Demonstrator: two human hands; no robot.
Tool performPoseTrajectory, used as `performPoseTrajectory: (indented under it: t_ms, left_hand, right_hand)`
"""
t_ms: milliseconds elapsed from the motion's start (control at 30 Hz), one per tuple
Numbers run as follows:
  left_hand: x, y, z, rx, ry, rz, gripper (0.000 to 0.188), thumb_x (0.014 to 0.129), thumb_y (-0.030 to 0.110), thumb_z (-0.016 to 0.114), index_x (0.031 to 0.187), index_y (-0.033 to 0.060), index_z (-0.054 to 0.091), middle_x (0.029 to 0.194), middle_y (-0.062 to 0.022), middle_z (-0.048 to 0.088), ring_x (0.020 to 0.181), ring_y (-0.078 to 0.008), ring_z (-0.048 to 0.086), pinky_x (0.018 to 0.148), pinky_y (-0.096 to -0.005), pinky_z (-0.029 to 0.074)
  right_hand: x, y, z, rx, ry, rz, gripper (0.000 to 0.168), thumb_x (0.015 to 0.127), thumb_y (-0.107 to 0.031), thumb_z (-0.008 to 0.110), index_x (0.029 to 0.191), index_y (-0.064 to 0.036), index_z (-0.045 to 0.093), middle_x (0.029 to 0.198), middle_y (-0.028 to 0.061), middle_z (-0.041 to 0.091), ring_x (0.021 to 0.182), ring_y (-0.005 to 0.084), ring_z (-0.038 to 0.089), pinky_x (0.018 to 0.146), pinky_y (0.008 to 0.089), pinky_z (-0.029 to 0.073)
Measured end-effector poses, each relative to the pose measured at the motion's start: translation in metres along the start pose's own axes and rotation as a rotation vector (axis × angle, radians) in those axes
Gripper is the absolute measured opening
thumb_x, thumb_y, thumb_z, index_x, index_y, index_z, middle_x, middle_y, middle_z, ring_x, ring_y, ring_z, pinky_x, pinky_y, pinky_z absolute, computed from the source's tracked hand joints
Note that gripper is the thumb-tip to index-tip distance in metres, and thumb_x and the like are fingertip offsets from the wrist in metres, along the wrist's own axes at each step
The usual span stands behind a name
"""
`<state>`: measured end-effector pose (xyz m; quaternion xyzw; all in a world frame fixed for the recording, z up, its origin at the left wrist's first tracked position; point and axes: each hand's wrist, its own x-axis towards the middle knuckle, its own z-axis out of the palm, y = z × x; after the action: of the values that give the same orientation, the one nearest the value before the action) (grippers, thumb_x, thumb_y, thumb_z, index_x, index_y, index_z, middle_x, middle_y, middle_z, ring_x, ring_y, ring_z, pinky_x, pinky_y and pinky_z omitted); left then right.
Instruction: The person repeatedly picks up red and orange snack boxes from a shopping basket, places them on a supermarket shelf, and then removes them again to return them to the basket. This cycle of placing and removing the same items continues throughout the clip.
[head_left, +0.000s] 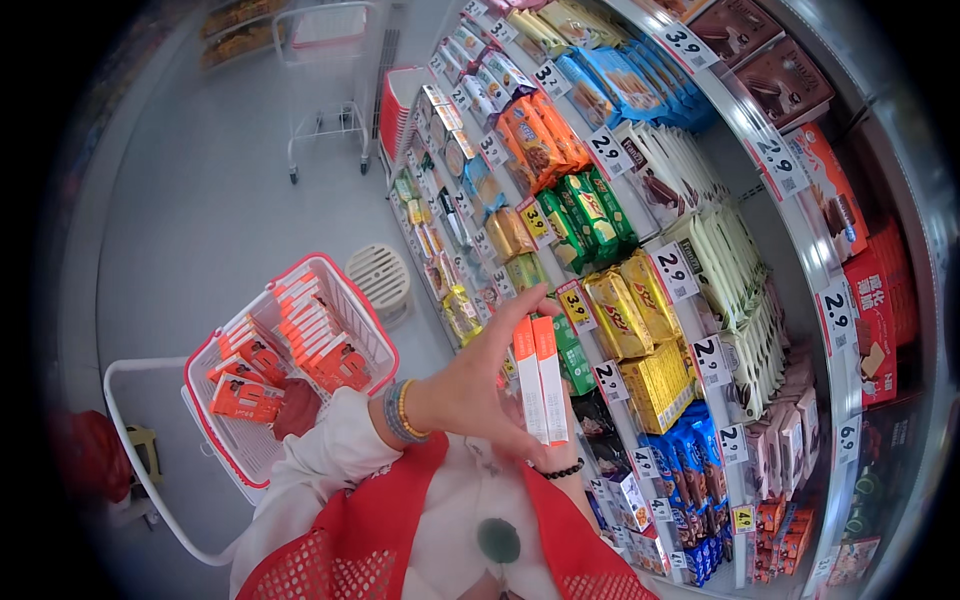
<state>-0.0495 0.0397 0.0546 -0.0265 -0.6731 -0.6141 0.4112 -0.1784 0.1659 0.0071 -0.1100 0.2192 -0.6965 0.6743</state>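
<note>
Two slim orange-and-white boxes (541, 381) stand side by side in front of my chest. My left hand (480, 375) spans their length, fingers at the top end and thumb near the bottom. Behind and below the boxes is my right hand (567, 431), mostly hidden by them and holding them. To the left, a white plastic shopping basket (391, 358) with a red rim holds rows of similar orange boxes (247, 396) and a dark red cloth-like item (297, 409). A shelf rack (637, 225) of packaged biscuits rises on the right.
The basket rests by a white tubular cart frame (112, 435). Near it on the floor is a slatted beige plastic stool (379, 277). Farther off stand a wheeled basket cart (330, 135) and stacked red baskets (397, 112). Price tags line the shelf edges (817, 285).
</note>
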Motion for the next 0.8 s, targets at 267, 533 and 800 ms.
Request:
performPoseTrajectory:
  t_ms: [267, 533, 800]
  left_hand:
    - [-0.019, -0.008, -0.009, 0.036, 0.039, 0.008, 0.13, 0.039, 0.04, 0.091, 0.139, 0.0013, 0.016, 0.125, -0.0155, 0.035, 0.116, -0.0256, 0.039, 0.099, -0.0352, 0.031]
    - [-0.025, 0.01, -0.021, 0.401, 0.083, 0.106, 0.105, 0.045, 0.048, 0.084, 0.129, 0.0042, 0.038, 0.123, -0.0166, 0.038, 0.117, -0.0316, 0.039, 0.101, -0.0406, 0.031]
    - [-0.088, 0.05, -0.061, 1.212, -0.178, 0.124, 0.024, 0.064, 0.012, 0.065, 0.085, 0.0061, 0.055, 0.083, -0.0033, 0.057, 0.077, -0.0178, 0.057, 0.073, -0.0315, 0.048]
  right_hand:
    - [0.005, 0.018, -0.007, 0.111, 0.225, 0.093, 0.051, 0.093, -0.039, 0.029, 0.13, -0.006, 0.039, 0.124, 0.0106, 0.052, 0.109, 0.0274, 0.054, 0.092, 0.0416, 0.045]
    - [-0.002, 0.018, -0.013, 0.129, 0.349, 0.221, 0.052, 0.092, -0.043, 0.034, 0.13, -0.008, 0.042, 0.121, 0.0109, 0.054, 0.105, 0.0269, 0.057, 0.088, 0.0412, 0.047]
    - [0.031, 0.053, -0.034, -0.162, 0.376, 0.589, 0.051, 0.093, -0.044, 0.035, 0.128, -0.009, 0.044, 0.116, 0.0122, 0.057, 0.1, 0.0239, 0.059, 0.086, 0.0379, 0.049]
